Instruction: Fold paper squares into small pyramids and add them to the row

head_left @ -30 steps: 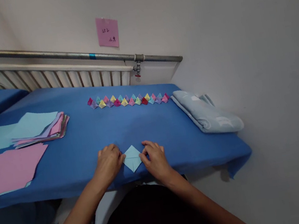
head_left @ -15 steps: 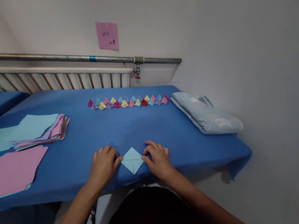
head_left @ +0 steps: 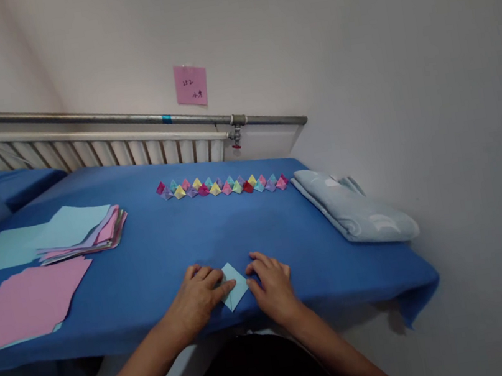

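A small light-blue folded paper (head_left: 237, 290), shaped like a diamond, lies on the blue cloth near the front edge. My left hand (head_left: 201, 295) covers its left corner, closed on it, with the thumb laid over the paper's face. At the right corner my right hand (head_left: 272, 285) pinches the edge between thumb and curled forefinger. The paper's left side is partly hidden under my left fingers. Farther back, a zigzag row of small folded paper pieces (head_left: 214, 188) in several colours stretches across the cloth.
To the left are a stack of coloured paper sheets (head_left: 78, 225) and some pink sheets (head_left: 27, 303). A folded pale-blue blanket (head_left: 358, 209) rests at the right end. Behind the cloth-covered surface (head_left: 155, 240) stand a radiator (head_left: 132, 149) and a pipe (head_left: 103, 118) along the wall.
My left hand has moved right onto the paper, its thumb now across the paper's face. My right hand stays by the right corner. The whole view has shifted slightly down in the frame.
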`<action>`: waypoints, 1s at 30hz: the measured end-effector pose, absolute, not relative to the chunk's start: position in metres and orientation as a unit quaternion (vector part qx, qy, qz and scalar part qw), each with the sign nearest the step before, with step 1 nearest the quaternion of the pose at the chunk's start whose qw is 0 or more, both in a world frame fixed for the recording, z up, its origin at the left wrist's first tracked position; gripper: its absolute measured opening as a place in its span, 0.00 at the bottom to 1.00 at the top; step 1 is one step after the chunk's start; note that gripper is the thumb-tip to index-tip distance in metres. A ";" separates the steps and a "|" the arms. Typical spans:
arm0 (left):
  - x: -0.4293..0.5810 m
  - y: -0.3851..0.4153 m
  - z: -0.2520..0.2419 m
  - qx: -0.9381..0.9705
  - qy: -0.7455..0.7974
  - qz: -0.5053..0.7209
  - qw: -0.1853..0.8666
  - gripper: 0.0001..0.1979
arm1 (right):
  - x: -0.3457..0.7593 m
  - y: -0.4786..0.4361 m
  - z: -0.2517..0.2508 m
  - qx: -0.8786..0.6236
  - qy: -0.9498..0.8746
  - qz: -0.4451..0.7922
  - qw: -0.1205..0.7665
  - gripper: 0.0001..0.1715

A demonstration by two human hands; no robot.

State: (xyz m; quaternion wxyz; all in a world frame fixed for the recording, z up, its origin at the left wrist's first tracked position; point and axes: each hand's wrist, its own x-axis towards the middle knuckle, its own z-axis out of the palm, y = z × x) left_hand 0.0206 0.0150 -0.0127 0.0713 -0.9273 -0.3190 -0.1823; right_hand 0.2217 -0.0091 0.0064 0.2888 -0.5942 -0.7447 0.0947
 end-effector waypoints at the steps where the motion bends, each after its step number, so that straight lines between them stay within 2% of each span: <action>1: 0.021 0.015 -0.012 -0.927 -0.323 -0.178 0.071 0.20 | 0.219 -0.011 0.008 -0.574 -0.758 0.089 0.298 0.13; 6: 0.023 0.012 -0.009 -0.922 -0.348 -0.163 0.056 0.16 | 0.206 -0.015 0.000 -0.400 -0.836 0.155 0.343 0.25; 11: 0.012 0.005 -0.012 -0.916 -0.364 -0.165 0.028 0.24 | 0.212 -0.013 -0.015 -0.418 -0.825 0.152 0.349 0.27; 14: 0.004 0.000 -0.016 -0.903 -0.389 -0.183 0.021 0.23 | 0.215 -0.014 -0.010 -0.421 -0.830 0.156 0.332 0.26; 20: 0.003 -0.004 -0.015 -0.887 -0.406 -0.222 0.006 0.17 | 0.212 -0.017 0.001 -0.425 -0.830 0.183 0.311 0.16; 30: 0.002 -0.003 -0.014 -0.874 -0.415 -0.251 -0.028 0.17 | 0.210 -0.016 0.001 -0.429 -0.828 0.177 0.315 0.15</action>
